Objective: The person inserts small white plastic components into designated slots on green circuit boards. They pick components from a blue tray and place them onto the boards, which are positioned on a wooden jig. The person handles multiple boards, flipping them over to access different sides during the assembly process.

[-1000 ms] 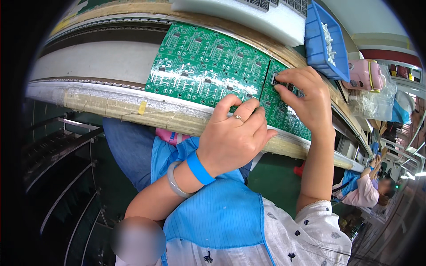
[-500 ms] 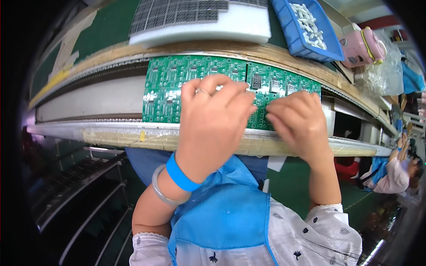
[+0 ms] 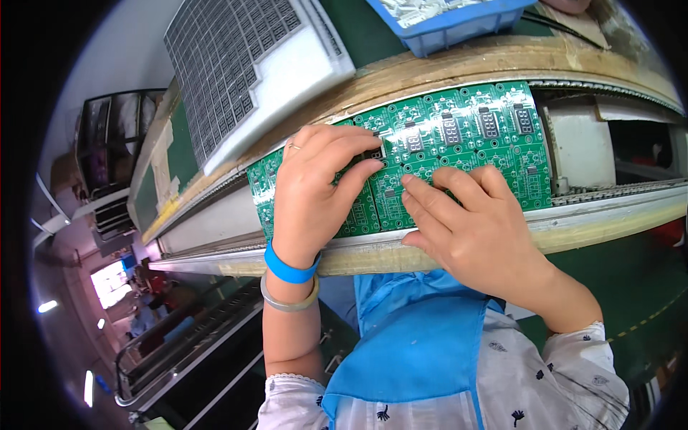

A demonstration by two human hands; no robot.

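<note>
R hand (image 3: 466,229): fingers loosely parted, half-curled over near row of green PCB (image 3: 536,192), nothing seen in grip, can't tell if fingertips press. L hand (image 3: 308,188), over the adjoining PCB (image 3: 261,180) half a sec ago, now has thumb + index pinching the digit display (image 3: 377,153) by the seam, far row; attn prob now on that end pc, w/ 4 other displays (image 3: 451,132) in line. Beyond: foam block (image 3: 297,80) w/ more displays, blue bin (image 3: 466,27).

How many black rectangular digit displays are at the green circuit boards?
5 visible: four black digit displays in a row on the far half of the right green circuit board, one at the left hand, between thumb and fingertips. That hand may hide others.
</note>
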